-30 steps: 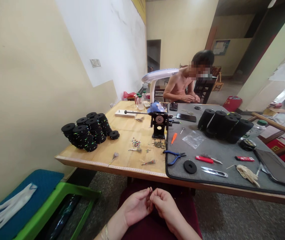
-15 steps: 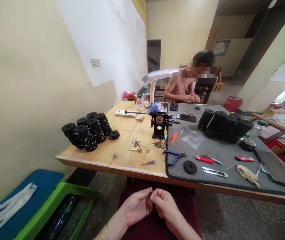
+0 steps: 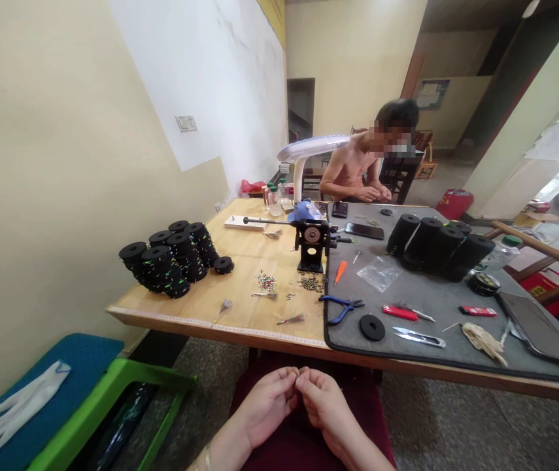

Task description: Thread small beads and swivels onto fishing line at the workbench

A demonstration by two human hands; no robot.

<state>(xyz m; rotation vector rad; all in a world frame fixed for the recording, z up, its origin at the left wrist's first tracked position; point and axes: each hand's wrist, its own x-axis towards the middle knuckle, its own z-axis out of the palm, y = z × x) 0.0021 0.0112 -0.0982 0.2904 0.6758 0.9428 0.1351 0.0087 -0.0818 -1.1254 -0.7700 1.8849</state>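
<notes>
1. The left hand & right hand were low at 6 o'clock of the view, over a dark red cloth on the lap and just below the edge of the table.
2. Both hands had the fingers curled inward with thumb & forefinger tips pressed shut. The two hands touched each other at the tips. Whatever was pinched btw. them was too small to tell.
3. At 12 o'clock from the hands, near the table edge, lay blue pliers. A flat black disc lay at approx. 1 o'clock on the grey mat.
4. Further at 12 o'clock stood a black winding tool, with a white lamp behind it.
5. At 10 o'clock there was a pile of black spools on the bare wood, well apart from the hands.
6. At 2 o'clock on the mat lay silver snips & a red tool. Behind them stood tall black cones in a row.
7. At the far end of the table, approx. 12–1 o'clock, another person sat with both hands close together at the table.
8. At 9 o'clock, low, a white glove lay on a blue seat, just beside a green stool.
</notes>
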